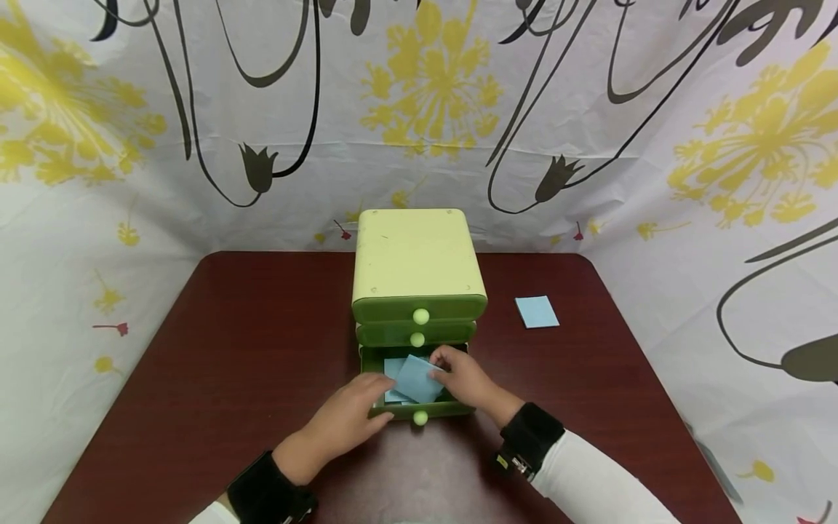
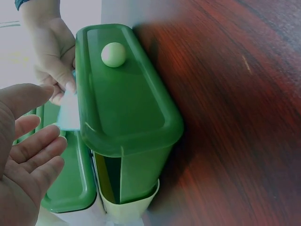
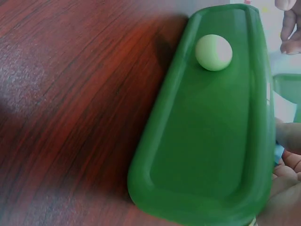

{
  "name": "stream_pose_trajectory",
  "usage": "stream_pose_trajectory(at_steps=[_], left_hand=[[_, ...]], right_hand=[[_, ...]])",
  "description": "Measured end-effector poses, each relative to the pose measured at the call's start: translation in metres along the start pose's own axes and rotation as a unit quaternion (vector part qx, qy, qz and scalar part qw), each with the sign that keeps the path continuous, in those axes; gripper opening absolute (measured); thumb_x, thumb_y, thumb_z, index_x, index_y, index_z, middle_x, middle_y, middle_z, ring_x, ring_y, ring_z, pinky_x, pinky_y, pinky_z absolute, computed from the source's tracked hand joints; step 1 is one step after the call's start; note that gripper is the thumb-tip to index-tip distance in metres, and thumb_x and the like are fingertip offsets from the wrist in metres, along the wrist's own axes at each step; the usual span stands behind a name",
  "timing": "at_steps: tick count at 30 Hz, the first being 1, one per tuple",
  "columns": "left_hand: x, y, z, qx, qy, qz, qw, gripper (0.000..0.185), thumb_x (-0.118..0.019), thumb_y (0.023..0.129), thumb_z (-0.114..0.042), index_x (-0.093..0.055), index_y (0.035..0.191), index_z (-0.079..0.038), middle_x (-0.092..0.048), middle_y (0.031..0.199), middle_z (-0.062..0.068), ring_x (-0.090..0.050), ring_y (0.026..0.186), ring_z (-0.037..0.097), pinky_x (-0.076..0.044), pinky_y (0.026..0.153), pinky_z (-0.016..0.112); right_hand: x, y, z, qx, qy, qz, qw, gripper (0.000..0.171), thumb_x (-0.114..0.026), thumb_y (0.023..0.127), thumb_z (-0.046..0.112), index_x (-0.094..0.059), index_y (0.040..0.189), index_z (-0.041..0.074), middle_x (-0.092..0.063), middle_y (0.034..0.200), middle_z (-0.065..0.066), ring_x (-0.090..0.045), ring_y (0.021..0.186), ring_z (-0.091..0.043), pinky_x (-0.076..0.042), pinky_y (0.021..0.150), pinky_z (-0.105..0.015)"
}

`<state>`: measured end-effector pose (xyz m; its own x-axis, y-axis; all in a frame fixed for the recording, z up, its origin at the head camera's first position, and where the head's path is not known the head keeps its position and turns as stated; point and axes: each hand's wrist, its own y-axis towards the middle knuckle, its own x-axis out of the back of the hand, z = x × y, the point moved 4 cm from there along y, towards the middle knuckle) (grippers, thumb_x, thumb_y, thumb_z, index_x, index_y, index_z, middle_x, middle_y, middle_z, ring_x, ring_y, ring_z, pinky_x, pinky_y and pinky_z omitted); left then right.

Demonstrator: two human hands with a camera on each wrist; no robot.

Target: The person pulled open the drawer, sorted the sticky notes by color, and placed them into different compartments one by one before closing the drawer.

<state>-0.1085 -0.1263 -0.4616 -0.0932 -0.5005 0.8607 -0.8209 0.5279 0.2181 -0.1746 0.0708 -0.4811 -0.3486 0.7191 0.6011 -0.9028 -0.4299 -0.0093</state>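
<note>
A small green and cream chest of drawers stands on the table with its bottom drawer pulled out. Inside that drawer lie light-blue paper notes. My right hand pinches the right edge of one tilted blue note above them. Over the drawer's left side is my left hand, its fingers apart and relaxed near the note's left edge. In the left wrist view, the left hand holds nothing. The drawer front hides part of the right hand in the right wrist view.
Another light-blue note lies on the dark red table, right of the chest. Two upper drawers are closed, each with a round knob. White patterned cloth hangs behind and beside the table.
</note>
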Motion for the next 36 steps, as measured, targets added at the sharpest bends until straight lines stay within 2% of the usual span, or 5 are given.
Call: stream_pose_trajectory(at_steps=[7,15,23,32,36], left_hand=[[-0.002,-0.003,0.002,0.006,-0.001,0.006,1.0,0.043,-0.076,0.084,-0.017,-0.061,0.123,-0.005,-0.061,0.122,0.009,-0.056,0.115,0.025,-0.051,0.091,0.04],[-0.003,0.0,0.0,0.007,-0.007,0.012,0.9999,0.044,-0.075,0.085,-0.016,-0.061,0.124,-0.004,-0.06,0.123,0.01,-0.056,0.116,0.026,-0.051,0.091,0.04],[-0.006,0.004,-0.003,0.004,-0.011,0.022,0.9997,0.043,-0.074,0.086,-0.016,-0.06,0.124,-0.004,-0.06,0.124,0.009,-0.055,0.116,0.025,-0.051,0.092,0.04],[-0.013,0.015,-0.011,-0.009,-0.005,0.025,0.9996,0.043,-0.075,0.086,-0.017,-0.061,0.125,-0.006,-0.06,0.123,0.008,-0.056,0.116,0.023,-0.05,0.093,0.038],[-0.018,0.021,-0.017,-0.018,-0.004,0.034,0.9992,0.043,-0.074,0.086,-0.017,-0.06,0.126,-0.007,-0.06,0.124,0.008,-0.055,0.118,0.023,-0.049,0.095,0.038]], right_hand=[[-0.01,0.007,-0.004,-0.021,-0.032,0.026,0.999,0.019,-0.057,0.096,0.006,-0.061,0.115,0.003,-0.063,0.107,-0.01,-0.06,0.097,-0.026,-0.048,0.077,-0.037],[-0.012,0.01,-0.007,-0.012,-0.061,0.028,0.998,0.022,-0.056,0.096,0.003,-0.062,0.117,0.001,-0.064,0.111,-0.013,-0.061,0.103,-0.03,-0.051,0.081,-0.041],[-0.009,0.006,-0.007,0.01,-0.082,0.03,0.996,0.029,-0.056,0.095,0.002,-0.061,0.124,-0.002,-0.062,0.124,-0.018,-0.059,0.113,-0.033,-0.05,0.09,-0.046],[0.004,-0.002,-0.015,0.014,-0.069,0.013,0.997,0.032,-0.058,0.094,0.002,-0.06,0.126,-0.003,-0.06,0.127,-0.019,-0.055,0.119,-0.034,-0.047,0.095,-0.05],[0.02,-0.008,-0.021,-0.002,-0.054,-0.011,0.998,0.029,-0.059,0.094,0.004,-0.062,0.123,0.0,-0.062,0.124,-0.015,-0.058,0.114,-0.032,-0.05,0.09,-0.047]])
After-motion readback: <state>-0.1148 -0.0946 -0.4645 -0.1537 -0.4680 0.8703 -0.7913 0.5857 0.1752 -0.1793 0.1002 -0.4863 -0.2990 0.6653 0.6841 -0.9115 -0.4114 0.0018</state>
